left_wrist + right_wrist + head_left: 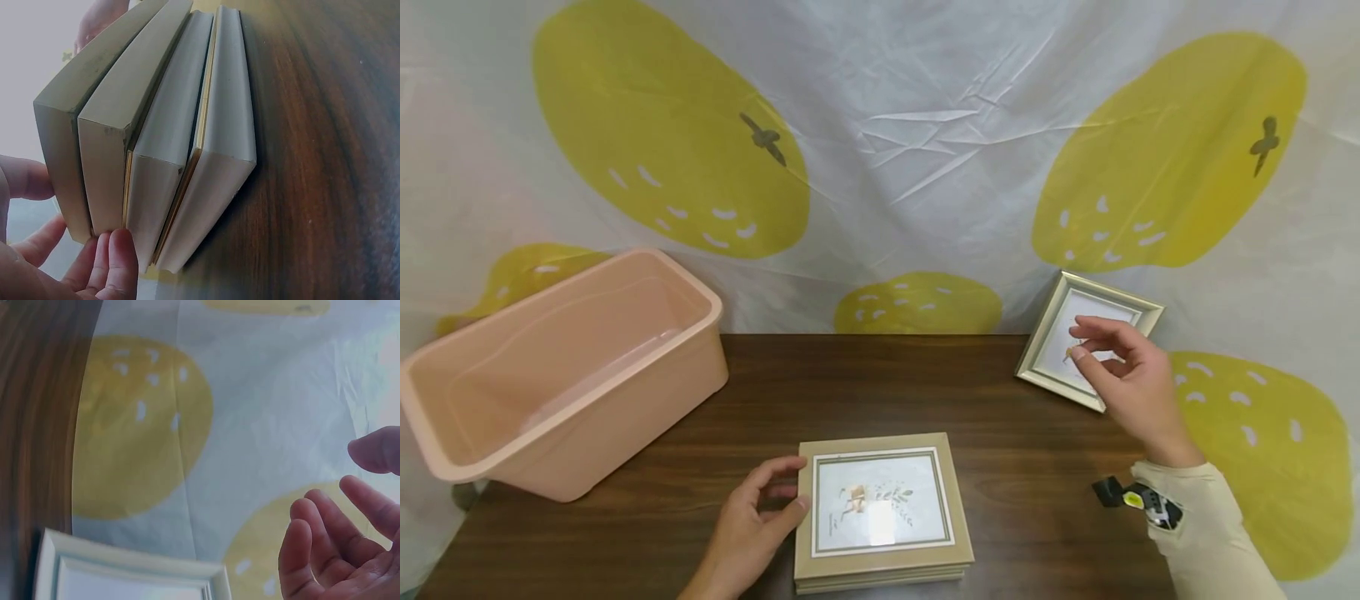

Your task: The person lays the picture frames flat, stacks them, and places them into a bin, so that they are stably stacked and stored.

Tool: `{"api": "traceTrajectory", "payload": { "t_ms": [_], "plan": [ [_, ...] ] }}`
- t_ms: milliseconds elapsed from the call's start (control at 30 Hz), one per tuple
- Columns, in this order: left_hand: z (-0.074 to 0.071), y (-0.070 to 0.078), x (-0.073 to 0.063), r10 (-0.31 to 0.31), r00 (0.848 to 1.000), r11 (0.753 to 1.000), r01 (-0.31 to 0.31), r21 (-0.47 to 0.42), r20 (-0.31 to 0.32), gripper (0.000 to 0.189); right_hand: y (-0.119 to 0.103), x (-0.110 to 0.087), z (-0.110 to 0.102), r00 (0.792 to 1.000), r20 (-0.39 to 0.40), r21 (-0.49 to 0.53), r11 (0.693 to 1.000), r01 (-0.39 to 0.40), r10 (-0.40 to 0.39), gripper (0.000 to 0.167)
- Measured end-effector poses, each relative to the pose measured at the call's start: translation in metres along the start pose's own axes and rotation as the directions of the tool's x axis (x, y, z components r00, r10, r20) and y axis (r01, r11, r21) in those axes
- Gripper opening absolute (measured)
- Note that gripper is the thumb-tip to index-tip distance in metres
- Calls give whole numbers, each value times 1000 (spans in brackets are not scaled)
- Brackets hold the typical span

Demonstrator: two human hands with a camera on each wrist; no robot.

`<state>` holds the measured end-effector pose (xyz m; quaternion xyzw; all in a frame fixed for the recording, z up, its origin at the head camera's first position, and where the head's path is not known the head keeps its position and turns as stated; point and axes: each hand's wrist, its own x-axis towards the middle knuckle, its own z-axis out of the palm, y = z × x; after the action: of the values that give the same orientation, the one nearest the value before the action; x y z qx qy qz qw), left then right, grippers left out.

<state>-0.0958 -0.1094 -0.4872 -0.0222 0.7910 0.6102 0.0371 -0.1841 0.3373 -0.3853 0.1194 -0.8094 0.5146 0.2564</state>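
A stack of several picture frames [958, 508] lies on the table, the top one cream-bordered with a small animal and leafy sprig in its picture. My left hand [748, 525] touches the stack's left side; in the left wrist view its fingertips [122, 262] rest against the edges of the frames [103, 169]. Up at the right, my right hand [1135, 387] hovers before a single silvery-gold picture frame [1052, 321] that leans by the cloth. Its fingers are loosely bent with nothing between them, and in the right wrist view the hand [337, 550] is apart from that frame [131, 556].
A pink plastic bin [625, 417] stands at the left of the dark wooden table [865, 383]. Behind the table hangs a white cloth [917, 192] printed with yellow fruit. A small black device [1157, 504] is on the right wrist.
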Motion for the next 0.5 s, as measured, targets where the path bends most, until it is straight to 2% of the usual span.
{"api": "traceTrajectory", "payload": {
  "t_ms": [267, 500],
  "plan": [
    [-1, 0, -1, 6, 1000, 1000, -6, 0, 3, 40, 21, 18, -26, 998, -60, -106, 994, -40, 33, 38],
    [-1, -1, 0, 20, 1000, 1000, -20, -8, 8, 40, 40, 32, -49, 989, -111, -223, 968, -118, 95, 39]
  ]
}}
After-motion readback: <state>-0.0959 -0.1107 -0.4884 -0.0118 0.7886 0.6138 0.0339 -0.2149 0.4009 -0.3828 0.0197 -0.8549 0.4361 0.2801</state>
